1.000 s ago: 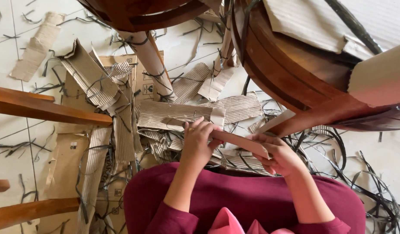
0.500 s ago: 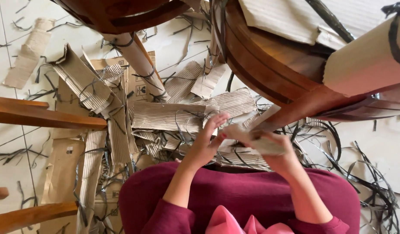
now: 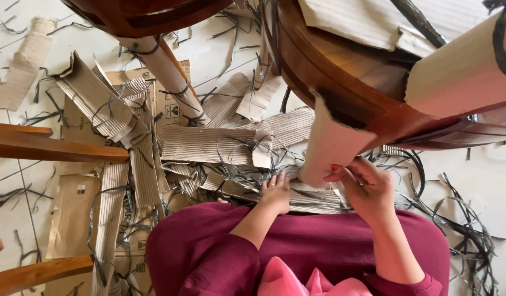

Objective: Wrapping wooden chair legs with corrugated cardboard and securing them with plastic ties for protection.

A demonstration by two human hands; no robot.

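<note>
Holding the pale brown, flat strip of peeled cardboard (image 3: 332,143) well means keeping the right hand (image 3: 368,189) pinched near the strip's lower corner, just below the round dark wooden tabletop (image 3: 340,82), and pulling along the strip's length so it does not tear crosswise. The right grip is clamped on that lower end, thumb over fingers. The left hand (image 3: 276,192) lies lower and further left of the tabletop, fingers together and pressed flat on the heap of corrugated cardboard scraps (image 3: 220,145) on the white tiled floor (image 3: 483,181); it seems to grasp nothing, though its palm side is hidden. The strip's long axis runs nearly upright in the view, leaning slightly: its ragged top end points up at the tabletop's rim, its bottom end toward the maroon-clothed lap (image 3: 308,241).
</note>
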